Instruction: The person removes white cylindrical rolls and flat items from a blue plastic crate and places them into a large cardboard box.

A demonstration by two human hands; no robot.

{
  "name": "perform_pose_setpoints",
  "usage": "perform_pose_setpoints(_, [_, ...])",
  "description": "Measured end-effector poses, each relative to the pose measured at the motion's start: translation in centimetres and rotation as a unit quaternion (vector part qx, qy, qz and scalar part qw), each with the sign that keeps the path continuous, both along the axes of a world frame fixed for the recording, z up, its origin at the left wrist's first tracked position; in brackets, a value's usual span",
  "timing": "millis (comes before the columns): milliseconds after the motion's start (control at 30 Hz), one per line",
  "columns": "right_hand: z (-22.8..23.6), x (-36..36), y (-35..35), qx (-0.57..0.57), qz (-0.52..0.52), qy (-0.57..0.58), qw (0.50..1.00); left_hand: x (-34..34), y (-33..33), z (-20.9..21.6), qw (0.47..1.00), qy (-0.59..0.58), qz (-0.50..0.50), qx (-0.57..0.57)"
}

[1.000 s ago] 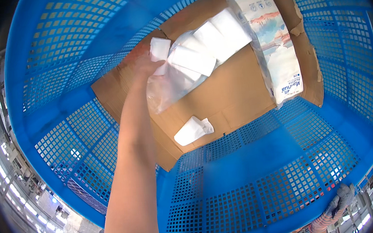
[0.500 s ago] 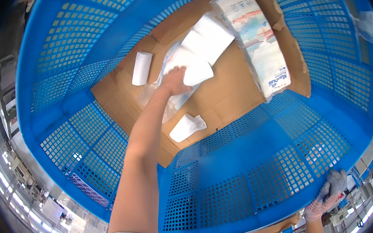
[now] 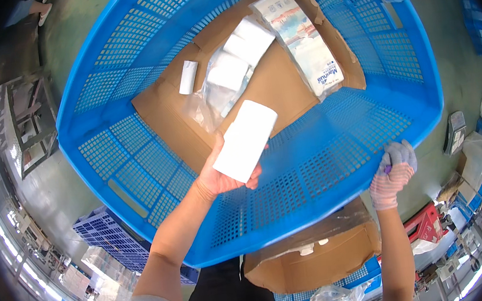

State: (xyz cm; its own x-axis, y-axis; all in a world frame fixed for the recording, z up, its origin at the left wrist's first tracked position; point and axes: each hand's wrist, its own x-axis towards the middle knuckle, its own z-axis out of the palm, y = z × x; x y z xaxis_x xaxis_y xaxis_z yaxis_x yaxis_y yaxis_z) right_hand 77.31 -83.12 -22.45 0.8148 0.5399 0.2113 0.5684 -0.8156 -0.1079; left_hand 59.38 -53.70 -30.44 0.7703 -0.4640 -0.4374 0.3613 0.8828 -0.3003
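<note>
My left hand (image 3: 220, 178) holds a flat white packet (image 3: 245, 141) just above the near wall of a large blue mesh crate (image 3: 137, 154). My right hand (image 3: 391, 174), in a knit glove, grips the crate's near right rim. On the brown cardboard liner (image 3: 286, 82) at the crate's bottom lie a clear plastic bag with white packets (image 3: 228, 76), a printed wrapped pack (image 3: 304, 48) and a small white packet (image 3: 188, 77).
An open cardboard box (image 3: 315, 253) sits below the crate near my body. A smaller blue crate (image 3: 110, 238) stands lower left. Metal racks (image 3: 24, 125) line the left side, and bags and boxes (image 3: 478, 145) clutter the floor at right.
My left hand has drawn back from the crate's bottom toward me, now holding a white packet. The small packet near the cardboard's front edge is gone; my gloved right hand grips the rim.
</note>
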Motion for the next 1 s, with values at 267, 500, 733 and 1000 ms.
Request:
perform_pose_setpoints(267, [-0.2,-0.3,0.0,0.001,-0.013,-0.021,1.0,-3.6,-6.7,10.8,0.795,-0.396,-0.376,0.263])
perform_pose_setpoints(500, [-0.4,-0.1,0.2,-0.007,0.003,-0.009,1.0,-1.7,-4.4,9.3,0.787,-0.244,-0.206,0.527])
perform_pose_setpoints(733, [-0.4,-0.5,-0.9,-0.047,0.0,0.032,0.998,-2.1,9.1,-22.0,0.701,0.346,-0.19,0.594])
perform_pose_setpoints(1000, [-0.4,-0.3,-0.8,-0.03,0.02,0.061,0.998,-4.7,9.9,-29.8,0.798,0.424,0.106,0.415])
